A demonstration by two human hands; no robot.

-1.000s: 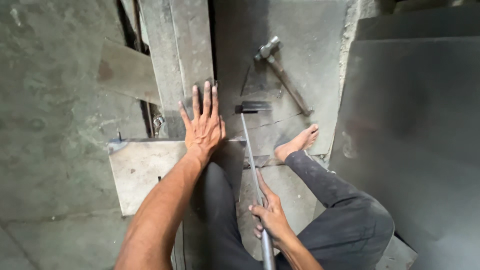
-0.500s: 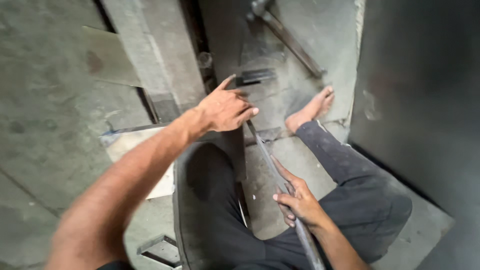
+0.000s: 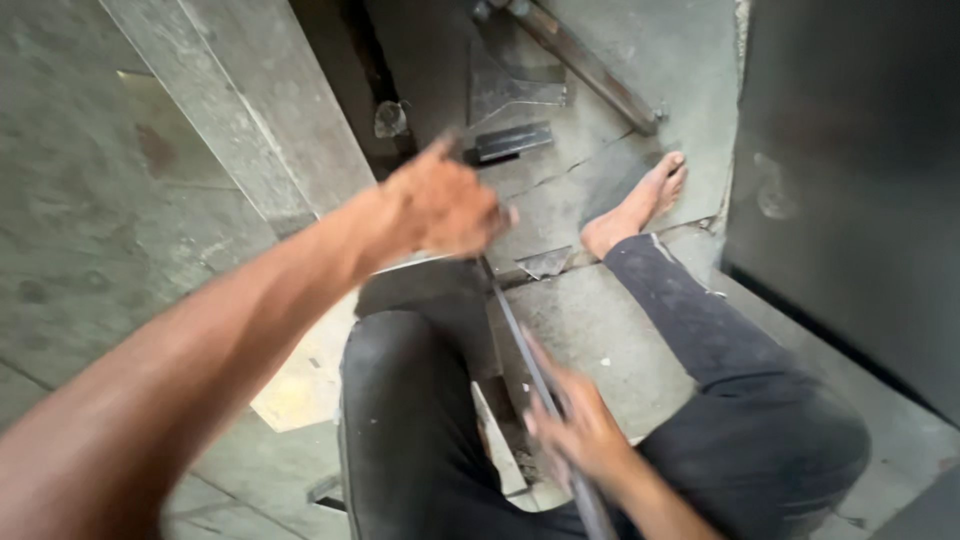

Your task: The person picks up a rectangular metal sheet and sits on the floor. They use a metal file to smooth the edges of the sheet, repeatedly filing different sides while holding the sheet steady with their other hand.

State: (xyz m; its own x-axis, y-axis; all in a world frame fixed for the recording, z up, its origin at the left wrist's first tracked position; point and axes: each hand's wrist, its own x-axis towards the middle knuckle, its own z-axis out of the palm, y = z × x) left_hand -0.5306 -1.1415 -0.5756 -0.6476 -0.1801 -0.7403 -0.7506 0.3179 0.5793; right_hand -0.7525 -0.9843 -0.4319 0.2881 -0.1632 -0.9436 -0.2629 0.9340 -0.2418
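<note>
I sit on a concrete floor with my legs in dark trousers and my bare foot [image 3: 640, 205] stretched ahead. My right hand [image 3: 578, 432] grips a long thin metal rod [image 3: 512, 322] that runs forward between my knees. My left hand [image 3: 440, 208], blurred by motion, hovers with fingers curled just above the far end of the rod, holding nothing that I can see. A small dark metal block [image 3: 512, 142] lies on the floor beyond it.
A hammer handle [image 3: 585, 68] lies at the top of the floor. Long grey metal strips [image 3: 250, 110] run diagonally at the left, over a pale sheet [image 3: 305, 375]. A large dark metal sheet [image 3: 850, 170] stands at the right.
My left hand has lifted off the flat strips, closed its fingers and swung right toward the rod. The view has tilted and moved closer. My right hand keeps hold of the rod.
</note>
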